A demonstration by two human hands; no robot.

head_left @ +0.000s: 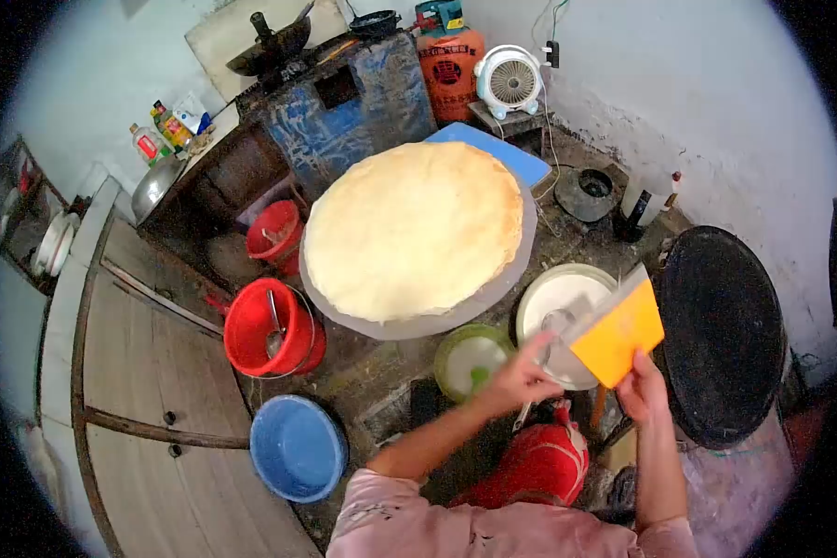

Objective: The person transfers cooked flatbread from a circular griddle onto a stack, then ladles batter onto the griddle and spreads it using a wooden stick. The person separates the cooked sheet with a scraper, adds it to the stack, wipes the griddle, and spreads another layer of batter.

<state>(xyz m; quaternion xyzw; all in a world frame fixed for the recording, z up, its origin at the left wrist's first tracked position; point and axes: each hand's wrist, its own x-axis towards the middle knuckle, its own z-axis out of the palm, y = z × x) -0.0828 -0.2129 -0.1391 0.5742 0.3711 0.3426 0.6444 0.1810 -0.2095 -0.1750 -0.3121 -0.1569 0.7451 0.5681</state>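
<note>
My right hand (644, 391) grips the lower corner of a yellow scraper (621, 335), which tilts over the right side of a pale round basin (551, 288). At the scraper's left edge is my left hand (521, 374), its index finger stretched toward the grey edge; the other fingers are partly blurred. A green bowl (470, 358) with whitish liquid stands just left of that hand. Farther up, a large round pale flatbread (414, 232) lies on a round grey plate (516, 284), apart from both hands.
To the left stand a red bucket (251, 330) holding a ladle and a blue basin (298, 448). A large black round pan (724, 339) is at the right. Behind are a blue board (502, 153), a small fan (511, 82) and an orange gas cylinder (452, 74).
</note>
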